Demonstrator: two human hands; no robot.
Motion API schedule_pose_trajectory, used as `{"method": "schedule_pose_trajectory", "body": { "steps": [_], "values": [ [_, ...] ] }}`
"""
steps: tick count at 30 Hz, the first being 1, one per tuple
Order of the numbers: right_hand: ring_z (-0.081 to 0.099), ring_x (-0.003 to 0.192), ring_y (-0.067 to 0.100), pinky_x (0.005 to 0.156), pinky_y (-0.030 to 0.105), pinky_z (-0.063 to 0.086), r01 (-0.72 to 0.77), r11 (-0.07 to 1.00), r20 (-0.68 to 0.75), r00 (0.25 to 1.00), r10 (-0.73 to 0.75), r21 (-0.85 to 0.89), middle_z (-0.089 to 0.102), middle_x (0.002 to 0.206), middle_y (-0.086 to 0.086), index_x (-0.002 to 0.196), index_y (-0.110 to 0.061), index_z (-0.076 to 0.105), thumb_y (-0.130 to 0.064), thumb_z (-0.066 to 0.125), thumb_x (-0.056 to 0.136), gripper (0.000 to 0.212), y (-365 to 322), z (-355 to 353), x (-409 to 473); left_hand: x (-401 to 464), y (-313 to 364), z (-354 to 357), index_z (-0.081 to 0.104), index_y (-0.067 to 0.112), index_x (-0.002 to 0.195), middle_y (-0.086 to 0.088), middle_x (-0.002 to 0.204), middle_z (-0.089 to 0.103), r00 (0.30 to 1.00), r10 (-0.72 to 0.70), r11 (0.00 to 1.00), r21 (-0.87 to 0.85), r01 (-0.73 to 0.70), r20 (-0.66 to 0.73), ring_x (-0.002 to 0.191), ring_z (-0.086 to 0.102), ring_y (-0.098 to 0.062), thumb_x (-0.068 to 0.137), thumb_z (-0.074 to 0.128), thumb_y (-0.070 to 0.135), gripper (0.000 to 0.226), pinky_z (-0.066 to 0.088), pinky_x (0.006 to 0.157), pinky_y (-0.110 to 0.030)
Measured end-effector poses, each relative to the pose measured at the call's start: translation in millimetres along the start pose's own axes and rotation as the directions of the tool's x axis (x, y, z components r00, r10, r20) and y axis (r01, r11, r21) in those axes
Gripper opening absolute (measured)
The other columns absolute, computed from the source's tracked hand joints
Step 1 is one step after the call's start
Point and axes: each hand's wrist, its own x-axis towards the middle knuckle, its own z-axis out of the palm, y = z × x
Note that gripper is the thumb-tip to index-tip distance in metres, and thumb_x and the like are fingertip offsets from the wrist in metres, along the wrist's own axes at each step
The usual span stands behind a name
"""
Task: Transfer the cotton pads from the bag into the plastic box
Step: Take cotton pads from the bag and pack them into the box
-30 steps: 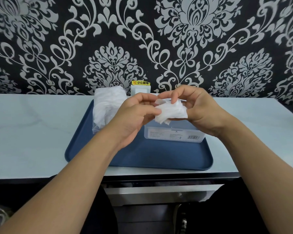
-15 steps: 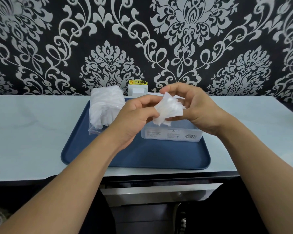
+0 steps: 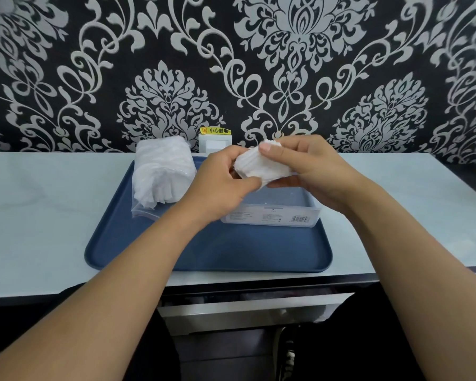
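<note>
The left hand (image 3: 220,180) and right hand (image 3: 311,171) together grip a stack of white cotton pads (image 3: 261,167) above the clear plastic box (image 3: 272,213). The box sits on a blue tray (image 3: 204,248) on a pale countertop (image 3: 39,215). A clear bag (image 3: 162,174) holding more pads lies at the tray's far-left corner, apart from both hands.

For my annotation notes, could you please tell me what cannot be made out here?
Head view only:
- Plastic box interior: partly hidden by both hands and the cotton pads.
- Box label print: too small.
- Pad count in the bag: blurred by plastic.
</note>
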Motion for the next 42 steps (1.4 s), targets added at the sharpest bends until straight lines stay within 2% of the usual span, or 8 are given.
{"method": "schedule_pose_trajectory", "body": {
  "steps": [4, 7, 12, 21, 25, 28, 31, 42],
  "values": [
    [0.065, 0.081, 0.025, 0.074, 0.035, 0.058, -0.006, 0.999, -0.076, 0.997, 0.009, 0.042, 0.065, 0.092, 0.03, 0.111, 0.015, 0.061, -0.036, 0.057, 0.1, 0.052, 3.5, 11.2, 8.0, -0.4, 8.6, 11.5, 0.053, 0.02, 0.129, -0.007, 0.117, 0.067, 0.994, -0.095, 0.964, -0.245, 0.105, 0.054, 0.104, 0.068, -0.025, 0.075, 0.06, 0.013, 0.055, 0.058, 0.092, -0.046],
    [0.062, 0.079, 0.02, 0.071, 0.036, 0.052, 0.023, 0.998, -0.121, 0.992, -0.03, -0.057, 0.064, 0.085, 0.01, 0.104, 0.003, 0.063, -0.042, 0.048, 0.103, 0.048, 4.9, 24.1, 14.3, 1.5, 16.4, 19.1, 0.049, 0.012, 0.139, -0.018, 0.124, 0.065, 0.967, -0.194, 0.681, -0.687, 0.255, 0.167, 0.099, 0.065, -0.027, 0.085, 0.045, 0.012, 0.054, 0.056, 0.082, -0.037],
    [0.055, 0.074, 0.014, 0.062, 0.029, 0.045, -0.017, 0.984, -0.047, 0.999, 0.008, -0.176, 0.059, 0.081, 0.0, 0.095, -0.022, 0.06, -0.049, 0.037, 0.105, 0.036, 1.3, 28.7, 11.0, 5.4, 19.2, 16.9, 0.044, 0.009, 0.143, -0.025, 0.125, 0.065, 0.963, -0.236, 0.539, -0.808, 0.238, 0.127, 0.091, 0.064, -0.027, 0.093, 0.043, 0.006, 0.05, 0.055, 0.065, -0.034],
    [0.049, 0.058, 0.009, 0.053, 0.023, 0.039, -0.133, 0.991, -0.039, 0.99, 0.132, -0.017, 0.061, 0.071, -0.001, 0.094, -0.013, 0.071, -0.037, 0.068, 0.092, 0.024, 1.9, 7.1, 4.3, 6.9, 26.4, 18.7, 0.039, 0.023, 0.133, -0.019, 0.128, 0.054, 0.966, -0.2, 0.678, -0.688, 0.259, 0.167, 0.121, 0.057, -0.034, 0.088, 0.04, -0.013, 0.058, 0.047, 0.108, -0.051],
    [0.051, 0.062, 0.015, 0.054, 0.023, 0.038, -0.226, 0.964, -0.365, 0.917, 0.162, -0.138, 0.066, 0.073, 0.004, 0.09, 0.0, 0.076, -0.033, 0.084, 0.077, 0.036, -3.0, -25.5, 3.8, 8.8, 11.4, 8.4, 0.038, 0.029, 0.133, 0.003, 0.119, 0.05, 0.999, -0.027, 0.997, -0.067, 0.03, 0.046, 0.113, 0.056, -0.015, 0.081, 0.073, 0.025, 0.063, 0.051, 0.093, -0.034],
    [0.05, 0.069, 0.02, 0.054, 0.025, 0.038, -0.389, 0.872, -0.426, 0.871, 0.243, -0.298, 0.058, 0.069, 0.005, 0.073, 0.0, 0.067, -0.024, 0.082, 0.078, 0.029, -2.3, -44.4, -1.9, 6.4, -4.0, -6.4, 0.061, 0.028, 0.103, 0.013, 0.103, 0.061, 0.971, 0.207, 0.876, 0.418, -0.24, 0.122, 0.096, 0.058, -0.007, 0.075, 0.076, 0.054, 0.041, 0.05, 0.081, -0.028],
    [0.043, 0.061, 0.018, 0.053, 0.027, 0.032, -0.495, 0.762, -0.416, 0.85, 0.324, -0.418, 0.047, 0.066, 0.002, 0.06, -0.013, 0.05, -0.028, 0.084, 0.074, 0.04, 0.9, -36.5, -0.7, 6.1, -10.5, -11.3, 0.071, 0.028, 0.073, 0.014, 0.074, 0.069, 0.946, 0.155, 0.702, 0.642, -0.307, 0.283, 0.079, 0.063, -0.008, 0.072, 0.069, 0.067, 0.039, 0.055, 0.077, -0.035],
    [0.054, 0.071, 0.021, 0.055, 0.027, 0.038, -0.574, 0.454, -0.587, 0.799, 0.13, -0.682, 0.059, 0.085, 0.001, 0.086, -0.011, 0.055, -0.035, 0.086, 0.063, 0.045, 23.3, -14.5, 31.8, 7.0, -17.8, -11.4, 0.075, 0.018, 0.062, 0.004, 0.055, 0.067, 0.914, 0.142, 0.774, 0.533, -0.341, 0.38, 0.058, 0.06, -0.014, 0.082, 0.075, 0.049, 0.037, 0.053, 0.067, -0.032]
  ]
}}
